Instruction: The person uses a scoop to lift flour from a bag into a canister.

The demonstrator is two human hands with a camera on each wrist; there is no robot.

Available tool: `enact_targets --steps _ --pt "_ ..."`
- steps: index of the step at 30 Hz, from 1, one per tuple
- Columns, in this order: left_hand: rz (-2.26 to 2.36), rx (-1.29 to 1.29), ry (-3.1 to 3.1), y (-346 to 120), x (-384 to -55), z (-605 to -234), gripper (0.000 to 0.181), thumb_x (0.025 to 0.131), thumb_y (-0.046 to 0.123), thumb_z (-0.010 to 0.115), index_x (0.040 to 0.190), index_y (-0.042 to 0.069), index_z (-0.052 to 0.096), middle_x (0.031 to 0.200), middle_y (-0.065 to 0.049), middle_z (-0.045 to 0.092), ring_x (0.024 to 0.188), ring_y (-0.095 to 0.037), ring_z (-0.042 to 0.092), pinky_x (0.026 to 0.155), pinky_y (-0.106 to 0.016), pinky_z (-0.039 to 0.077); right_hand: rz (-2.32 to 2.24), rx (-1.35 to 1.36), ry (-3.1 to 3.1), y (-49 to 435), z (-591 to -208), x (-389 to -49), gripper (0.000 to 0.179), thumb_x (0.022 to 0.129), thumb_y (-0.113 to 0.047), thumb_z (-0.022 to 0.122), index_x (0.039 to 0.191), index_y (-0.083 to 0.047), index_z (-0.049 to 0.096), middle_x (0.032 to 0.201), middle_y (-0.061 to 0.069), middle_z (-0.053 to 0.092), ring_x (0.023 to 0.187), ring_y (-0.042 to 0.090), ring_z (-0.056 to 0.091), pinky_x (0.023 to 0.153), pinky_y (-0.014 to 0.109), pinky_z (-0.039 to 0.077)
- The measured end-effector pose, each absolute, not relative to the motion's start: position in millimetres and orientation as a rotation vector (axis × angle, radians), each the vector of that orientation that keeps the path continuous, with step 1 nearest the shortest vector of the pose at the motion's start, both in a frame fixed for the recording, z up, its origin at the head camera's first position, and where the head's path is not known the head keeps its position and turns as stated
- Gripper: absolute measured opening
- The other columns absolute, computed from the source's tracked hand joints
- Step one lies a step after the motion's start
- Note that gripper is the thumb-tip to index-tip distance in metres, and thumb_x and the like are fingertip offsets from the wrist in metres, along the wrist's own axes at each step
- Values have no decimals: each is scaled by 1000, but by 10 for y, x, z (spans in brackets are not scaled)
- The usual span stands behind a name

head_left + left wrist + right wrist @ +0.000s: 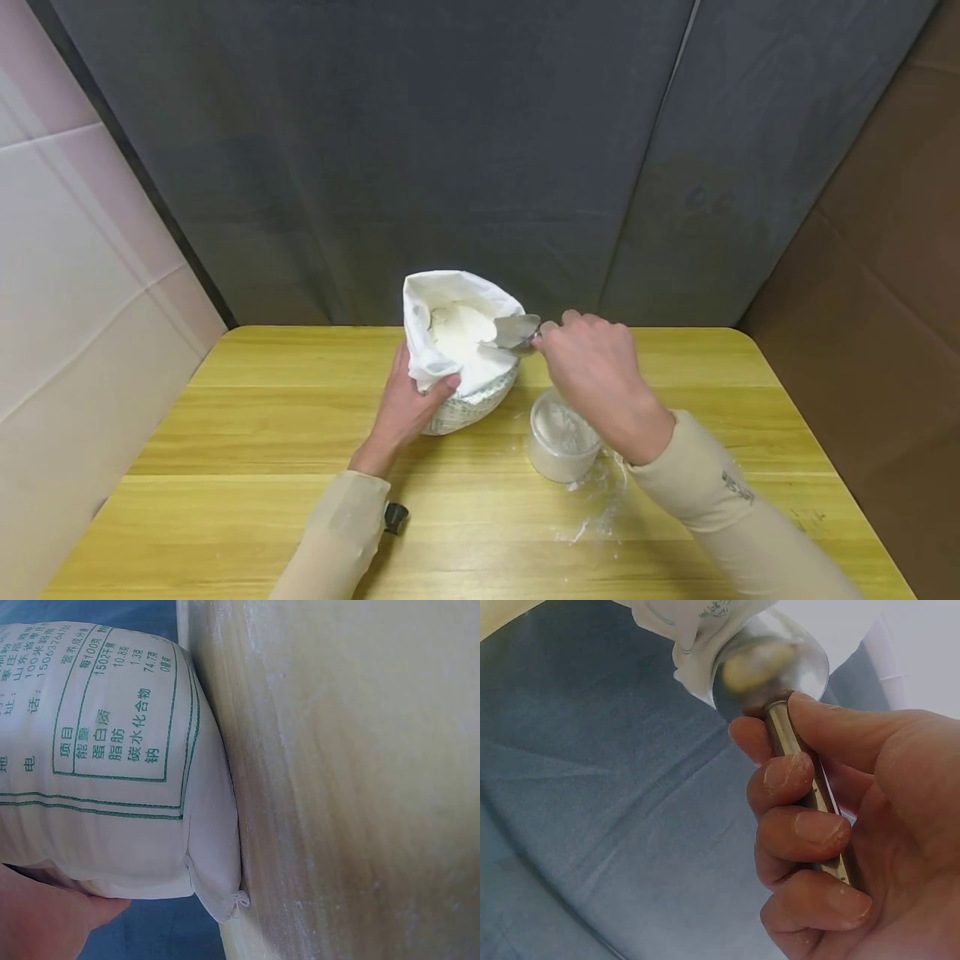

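Note:
A white cloth bag (480,406) of white powder stands mouth-up near the table's back edge, green print on its side. My left hand (405,410) grips the bag's left side, thumb over the folded rim and the other fingers hidden behind it. In my right hand (597,379) is a metal scoop (516,332), its blade reaching over the right rim onto the powder (459,327). The right wrist view shows the fingers curled round the scoop's handle (821,787), with powder on the fingertips. Beneath the right wrist stands a round clear container (555,465) with powder in it.
Spilled powder (600,500) streaks the wooden table (247,467) around the container. A small black object (396,517) sits at the left cuff. Behind the table hangs a dark grey curtain (420,150); a brown panel (885,283) borders the right side.

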State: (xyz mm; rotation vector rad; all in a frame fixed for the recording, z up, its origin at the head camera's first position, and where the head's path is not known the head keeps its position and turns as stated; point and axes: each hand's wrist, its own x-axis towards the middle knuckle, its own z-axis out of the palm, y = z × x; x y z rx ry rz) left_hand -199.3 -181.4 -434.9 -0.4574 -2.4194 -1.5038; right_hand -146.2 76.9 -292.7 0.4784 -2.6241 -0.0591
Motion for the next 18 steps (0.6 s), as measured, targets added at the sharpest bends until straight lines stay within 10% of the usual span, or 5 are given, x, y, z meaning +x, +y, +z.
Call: enact_targets --steps 12,18 --pt "-1482 -448 -2434 -1810 -1986 -4340 101 87 48 77 163 8 23 150 -21 40 132 -37 44 113 -60 36 -58 450 -2683 584 -2939 -1533 33 101 -28 69 75 -8 74 62 6 50 53 24 52 42 41 47" --pt "-1486 -444 -2426 -1807 -1973 -4342 101 86 46 78 163 7 25 147 -22 42 130 -37 45 112 -58 37 -78 440 -2728 493 -2948 -1589 22 95 -2 64 82 -13 78 67 9 56 59 28 58 47 45 51"
